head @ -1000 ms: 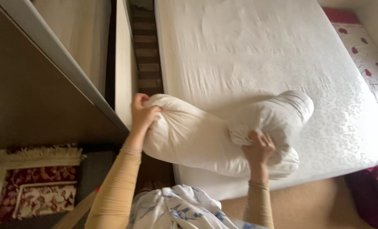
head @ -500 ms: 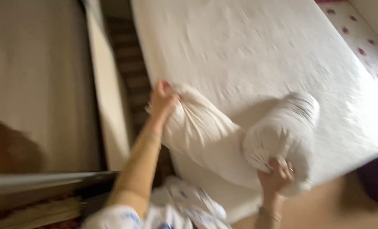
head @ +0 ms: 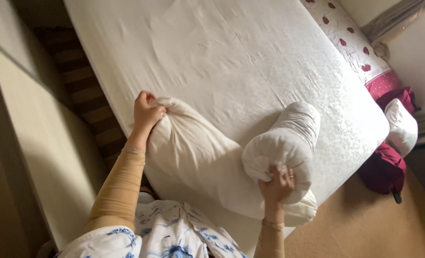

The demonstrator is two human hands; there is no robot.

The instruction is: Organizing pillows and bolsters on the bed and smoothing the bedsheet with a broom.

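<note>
Since a second back I saw my left hand [head: 147, 111] and right hand [head: 275, 184] stay clenched on the cream pillow [head: 198, 153], now swung further onto the mattress [head: 250, 57], its far end bunched above my right fingers [head: 283, 173].

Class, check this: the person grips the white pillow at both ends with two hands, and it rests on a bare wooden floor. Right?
Not quite. The left hand and right hand do grip the pillow at both ends, but the head view shows it resting on the white mattress, not a wooden floor.
</note>
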